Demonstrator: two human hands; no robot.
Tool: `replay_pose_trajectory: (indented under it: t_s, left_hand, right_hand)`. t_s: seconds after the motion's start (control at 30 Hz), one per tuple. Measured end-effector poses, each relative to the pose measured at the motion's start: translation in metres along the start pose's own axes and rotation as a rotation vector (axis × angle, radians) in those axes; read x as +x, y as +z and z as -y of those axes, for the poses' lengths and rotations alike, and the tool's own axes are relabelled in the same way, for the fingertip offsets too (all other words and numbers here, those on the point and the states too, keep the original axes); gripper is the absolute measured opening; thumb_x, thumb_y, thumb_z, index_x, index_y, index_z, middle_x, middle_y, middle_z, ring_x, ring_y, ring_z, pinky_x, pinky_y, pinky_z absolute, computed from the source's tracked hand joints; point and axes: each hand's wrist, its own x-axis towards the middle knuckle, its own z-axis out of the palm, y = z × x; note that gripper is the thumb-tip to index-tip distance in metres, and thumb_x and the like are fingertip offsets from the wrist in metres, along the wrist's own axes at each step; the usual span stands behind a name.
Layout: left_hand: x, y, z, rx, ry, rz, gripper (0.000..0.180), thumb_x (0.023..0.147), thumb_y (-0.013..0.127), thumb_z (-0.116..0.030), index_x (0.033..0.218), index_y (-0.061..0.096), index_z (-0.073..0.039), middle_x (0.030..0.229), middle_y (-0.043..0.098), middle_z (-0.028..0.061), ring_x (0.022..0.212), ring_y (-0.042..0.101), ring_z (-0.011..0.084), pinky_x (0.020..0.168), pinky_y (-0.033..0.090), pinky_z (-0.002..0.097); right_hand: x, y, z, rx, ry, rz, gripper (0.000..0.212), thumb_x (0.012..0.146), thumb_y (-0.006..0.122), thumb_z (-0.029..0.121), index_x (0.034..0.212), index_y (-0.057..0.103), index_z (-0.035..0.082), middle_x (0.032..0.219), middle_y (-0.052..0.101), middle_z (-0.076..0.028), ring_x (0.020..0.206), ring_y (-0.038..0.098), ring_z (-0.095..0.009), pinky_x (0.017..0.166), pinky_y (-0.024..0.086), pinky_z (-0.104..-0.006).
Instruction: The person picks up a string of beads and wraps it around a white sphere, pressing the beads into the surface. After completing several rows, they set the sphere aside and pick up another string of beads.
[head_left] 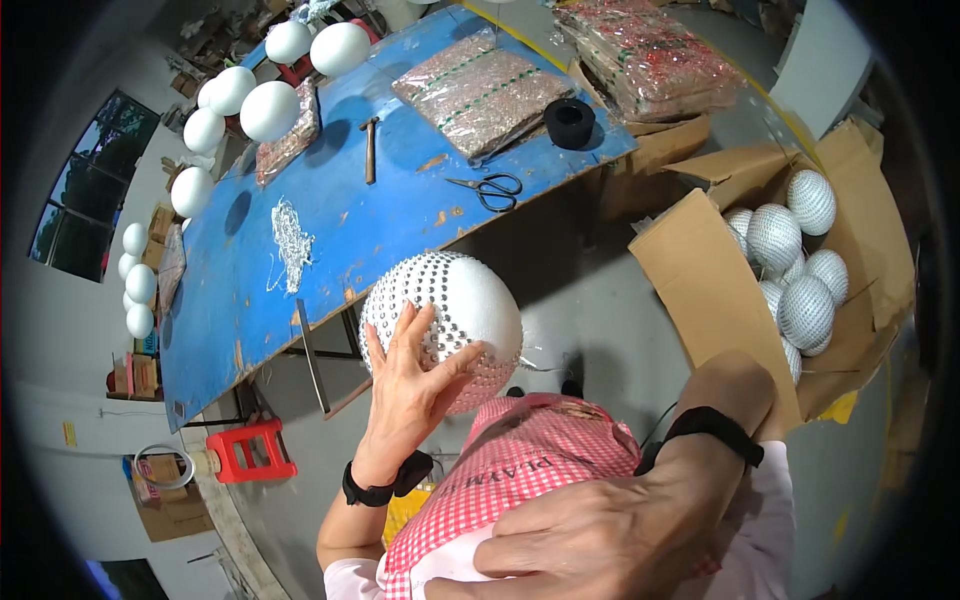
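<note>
A large white foam ball (pixel 487 304), partly covered with rows of small silver studs, is held in front of the blue table's near edge. My left hand (pixel 405 375) grips its near side, the fingers spread over the studs and the bare foam. A thin pale strand (pixel 540 364) trails off the ball's right side. Close to my chest, over the red-checked apron (pixel 545 460), is my right hand (pixel 590 535), fingers bent and their tips pointing left. What it pinches, if anything, is hidden.
On the blue table (pixel 390 235) lie scissors (pixel 490 190), a hammer (pixel 370 150), a black tape roll (pixel 570 122), a white strand bundle (pixel 291 245) and a plastic-wrapped pack (pixel 485 95). White balls (pixel 270 111) hang at left. A carton (pixel 690 290) holds studded balls (pixel 806 312); a red stool (pixel 250 452) stands left.
</note>
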Motion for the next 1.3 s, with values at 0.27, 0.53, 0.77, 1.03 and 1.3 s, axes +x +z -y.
replay_pose_trajectory:
  t_s: [0.27,0.53,0.77,1.03,1.3]
  left_hand:
    - [0.0,-0.012,0.003,0.063,-0.009,0.01,0.045,0.083,0.068,-0.012,0.123,0.063,-0.031,0.144,0.039,0.0219,0.137,0.031,0.0433,0.109,0.019,0.0634]
    - [-0.008,-0.011,-0.003,0.152,0.05,0.059,0.046,0.081,0.069,-0.015,0.124,0.062,-0.028,0.147,0.04,0.0113,0.141,0.027,0.0391,0.108,0.014,0.0674]
    - [-0.012,-0.01,-0.005,0.123,0.045,0.003,0.053,0.074,0.076,-0.024,0.125,0.06,-0.024,0.145,0.041,0.0118,0.137,0.032,0.041,0.103,0.021,0.0708]
    - [-0.015,-0.01,-0.01,0.071,0.059,-0.021,0.048,0.073,0.075,-0.018,0.119,0.065,-0.028,0.139,0.05,0.0046,0.134,0.04,0.0324,0.109,0.019,0.0619]
    - [-0.017,-0.006,-0.009,0.063,0.062,-0.039,0.05,0.072,0.077,-0.019,0.12,0.065,-0.029,0.139,0.05,0.003,0.133,0.041,0.0293,0.111,0.018,0.0602]
  right_hand:
    - [-0.028,-0.018,-0.056,-0.182,0.341,-0.168,0.027,0.083,0.062,0.013,0.109,0.061,0.003,0.097,0.067,-0.016,0.08,0.066,-0.032,0.07,0.054,-0.0386]
    - [-0.151,0.042,-0.17,-0.217,1.051,0.036,0.039,0.082,0.069,0.024,0.114,0.059,0.002,0.101,0.067,-0.016,0.098,0.064,-0.031,0.086,0.048,-0.0382]
    - [-0.151,0.024,-0.156,0.495,1.073,0.004,0.025,0.09,0.063,0.021,0.103,0.063,0.0,0.087,0.07,-0.007,0.078,0.064,-0.012,0.073,0.05,-0.0285]
    - [-0.1,0.008,-0.096,0.362,1.042,-0.236,0.013,0.091,0.063,0.012,0.091,0.064,-0.001,0.071,0.061,0.0,0.06,0.053,-0.005,0.053,0.043,-0.0226]
    - [-0.105,0.014,-0.073,0.162,0.98,-0.354,0.012,0.09,0.064,0.01,0.092,0.065,-0.002,0.064,0.061,-0.001,0.057,0.052,-0.004,0.051,0.042,-0.023]
